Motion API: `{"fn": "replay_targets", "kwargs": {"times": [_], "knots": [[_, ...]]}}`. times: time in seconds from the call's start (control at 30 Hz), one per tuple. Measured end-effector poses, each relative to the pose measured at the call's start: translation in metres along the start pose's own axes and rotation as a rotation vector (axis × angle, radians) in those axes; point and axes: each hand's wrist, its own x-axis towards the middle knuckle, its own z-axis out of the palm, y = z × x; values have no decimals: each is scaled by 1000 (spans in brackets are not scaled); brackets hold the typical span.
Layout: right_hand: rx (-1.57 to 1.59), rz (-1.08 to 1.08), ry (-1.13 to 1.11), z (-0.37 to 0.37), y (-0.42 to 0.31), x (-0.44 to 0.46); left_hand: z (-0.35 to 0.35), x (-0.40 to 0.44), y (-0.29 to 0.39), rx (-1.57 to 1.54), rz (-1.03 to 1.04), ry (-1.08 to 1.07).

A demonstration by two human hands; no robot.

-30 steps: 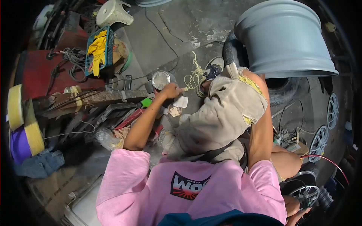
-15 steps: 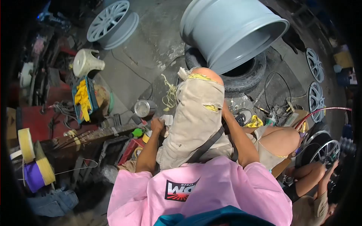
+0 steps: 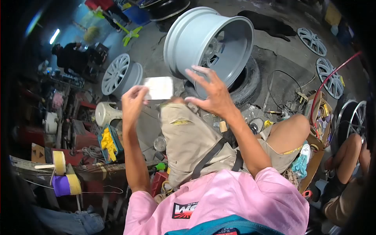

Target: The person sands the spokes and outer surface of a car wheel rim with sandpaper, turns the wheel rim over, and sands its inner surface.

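My left hand (image 3: 134, 102) is raised above my knee and pinches the edge of a flat white rectangular piece (image 3: 159, 87) with rounded corners; its material is unclear. Fingers spread and holding nothing, my right hand (image 3: 213, 94) is in front of a large grey wheel rim (image 3: 192, 43). Whether those fingers touch the rim, I cannot tell. The rim rests tilted on a black tyre (image 3: 250, 84) lying on the floor, and its hollow inside faces right.
Another grey rim (image 3: 116, 74) and a cream stool (image 3: 107, 113) stand at left, near a crate with yellow gloves (image 3: 107, 144). Spoked wheel faces (image 3: 329, 78) lie at right, beside a red hose (image 3: 318, 94). A black dog (image 3: 268, 24) lies behind. Other people (image 3: 348, 172) are around.
My left hand has risen from beside my leg with the white piece. My right hand has come up from behind my knee and opened. The view has tilted up, showing more background.
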Motion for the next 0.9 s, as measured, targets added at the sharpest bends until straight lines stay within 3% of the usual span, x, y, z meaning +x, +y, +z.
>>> {"fn": "replay_targets", "kwargs": {"times": [0.03, 0.07, 0.13, 0.2, 0.37, 0.43, 0.47, 0.5, 0.57, 0.7, 0.8, 0.9], "knots": [[-101, -136, 43, -4, -9, 3, 14, 7, 17, 7, 31, -145], [-105, -138, 66, -8, -13, 1, 34, 10, 37, 9, 11, -212], [-229, -231, -33, -16, -17, -2, 59, 21, 67, 23, 2, -289], [-252, -231, 21, -14, -6, -5, 78, 35, 86, 186, 17, -466], [-58, -150, 254, -21, 11, -7, 118, 59, 115, 157, 39, -586], [59, -44, 337, -28, 21, -5, 145, 68, 119, 16, 106, -427], [183, 53, 402, -30, 28, -3, 158, 83, 110, 85, 265, -355], [174, 57, 405, -33, 37, -2, 173, 96, 103, 81, 265, -364], [220, 289, 514, -38, 58, -4, 206, 115, 89, 471, 785, -70], [226, 474, 484, 9, 108, -17, 254, 145, 60, 505, 897, 53], [442, 757, 206, 42, 111, 6, 247, 173, 53, 539, 900, -16], [728, 501, 280, 104, 130, 48, 234, 194, 56, 501, 787, -31]]}}
